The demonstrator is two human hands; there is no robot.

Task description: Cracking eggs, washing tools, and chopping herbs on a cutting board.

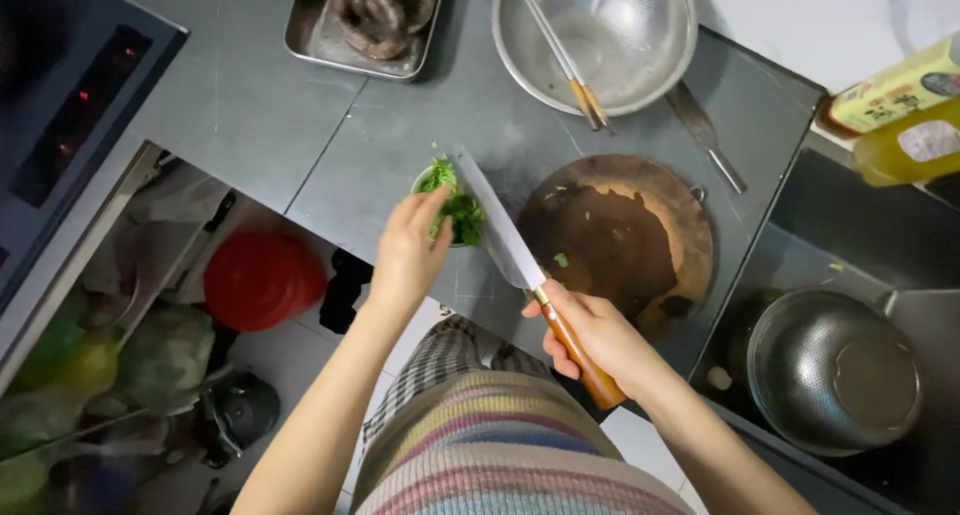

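In small bowl — chopped greens.

Small bowl sits left of board, strainer apparently behind.

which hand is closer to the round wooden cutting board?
Right. The right hand grips the cleaver handle at the cutting board's near-left edge. The left hand is farther left, holding chopped greens over a small bowl.

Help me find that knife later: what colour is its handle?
Warm orange-brown wood, the knife handle held in the right hand; head view.
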